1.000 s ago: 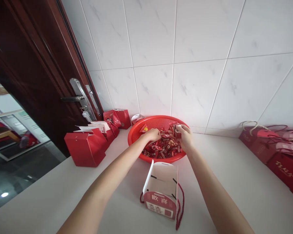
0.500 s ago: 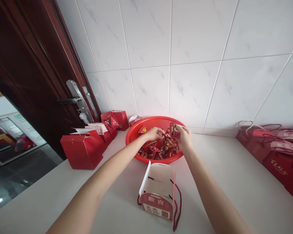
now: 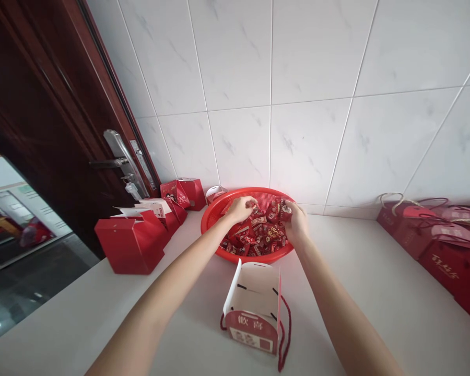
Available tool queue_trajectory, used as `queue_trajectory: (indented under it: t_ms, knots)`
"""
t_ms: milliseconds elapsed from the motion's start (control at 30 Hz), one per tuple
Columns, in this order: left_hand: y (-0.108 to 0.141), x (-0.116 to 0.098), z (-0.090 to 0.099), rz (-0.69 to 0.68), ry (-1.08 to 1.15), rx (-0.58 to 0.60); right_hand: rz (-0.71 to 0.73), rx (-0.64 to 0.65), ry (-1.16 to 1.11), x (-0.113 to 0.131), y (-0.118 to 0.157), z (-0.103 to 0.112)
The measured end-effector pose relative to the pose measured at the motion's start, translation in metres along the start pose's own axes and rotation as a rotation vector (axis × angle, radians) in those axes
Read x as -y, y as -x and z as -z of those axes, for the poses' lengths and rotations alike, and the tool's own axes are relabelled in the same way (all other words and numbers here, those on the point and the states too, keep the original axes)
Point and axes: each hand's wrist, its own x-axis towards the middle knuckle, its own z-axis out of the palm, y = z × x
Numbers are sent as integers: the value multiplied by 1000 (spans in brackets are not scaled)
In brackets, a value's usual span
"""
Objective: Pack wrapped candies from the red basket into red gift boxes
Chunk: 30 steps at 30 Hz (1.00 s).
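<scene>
A red plastic basket (image 3: 209, 222) stands against the wall, with many red-wrapped candies (image 3: 254, 237) heaped inside. Over its left part, my left hand (image 3: 242, 209) is closed, fingertips pinching a small red-wrapped candy (image 3: 256, 211). At the right rim my right hand (image 3: 296, 223) is closed around red candy packets (image 3: 278, 208); how many it holds is hidden. Nearer to me, between my forearms, an open gift box (image 3: 254, 297) with a white inside and a dark red cord handle sits on the white table.
Several red boxes (image 3: 131, 243) stand at the left, beside a dark wooden door (image 3: 50, 94) with a metal handle. Red gift boxes with cord handles (image 3: 442, 250) line the right side. A tiled wall (image 3: 238, 68) rises behind the white tabletop (image 3: 188, 324).
My left hand has shifted slightly left, away from my right hand, with a candy at its fingertips. My right hand stays near the right rim, its packets turned a little.
</scene>
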Motion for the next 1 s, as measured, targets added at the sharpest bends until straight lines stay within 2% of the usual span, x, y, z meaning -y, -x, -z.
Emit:
queue_trajectory:
  t_ms: [100,300,433,633,833,1000]
  knots:
    - [3,1,-2,12,-157,65,7,-4,-4,-1,-1,0]
    - [2,-7,-18,-43,-299,392,1,-3,1,0,-1,0]
    - [1,-9,-22,-61,-345,468,6,8,-1,0,0,0]
    - [2,-7,-18,-6,-336,448,1,9,-3,0,0,0]
    - [-1,-6,-1,71,-203,183,-3,-11,18,-2,-2,0]
    - [0,-6,6,121,-95,103,7,-8,28,-4,-5,1]
